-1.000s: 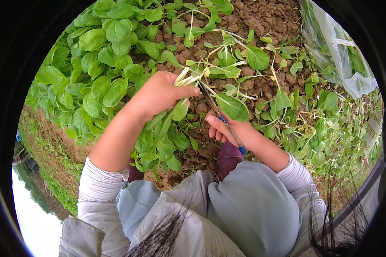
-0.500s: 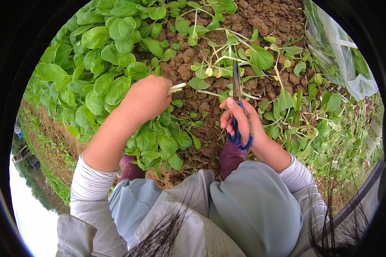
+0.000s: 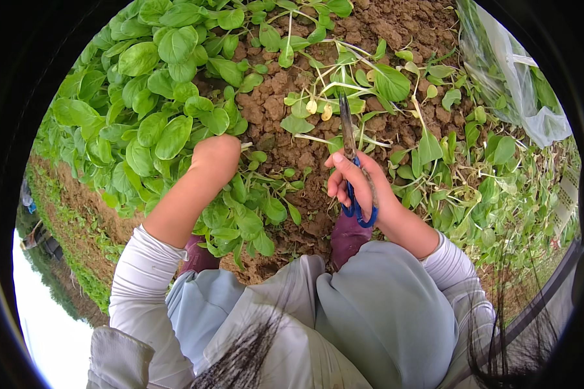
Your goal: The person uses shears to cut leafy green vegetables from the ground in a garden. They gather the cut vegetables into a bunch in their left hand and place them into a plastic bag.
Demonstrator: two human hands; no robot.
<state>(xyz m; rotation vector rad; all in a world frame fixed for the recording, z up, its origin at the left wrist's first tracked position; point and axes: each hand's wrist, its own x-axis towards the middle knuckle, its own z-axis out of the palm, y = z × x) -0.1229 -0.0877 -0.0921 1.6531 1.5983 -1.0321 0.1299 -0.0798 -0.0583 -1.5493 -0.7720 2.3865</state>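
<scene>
My left hand is closed in a fist at the edge of the growing leafy greens. Pale cut stem ends poke out on the fist's right side; the leaves of that bunch merge with the plants behind and cannot be told apart. In my right hand is a pair of scissors with blue handles and dark, soiled blades pointing away from me. The blades look nearly closed, over bare soil and loose leaves. Below the left hand, more leafy greens lie or stand beside my boot.
Brown clumpy soil runs up the middle. Loose stems with green and yellowed leaves are scattered beyond the scissors. At the far right lies a clear plastic bag with greens in it. Trimmed leaves cover the ground at right. My purple boots stand close in front.
My left hand has moved down and left toward the plants with the stems, which now show less. The right hand with the scissors has shifted slightly to the left.
</scene>
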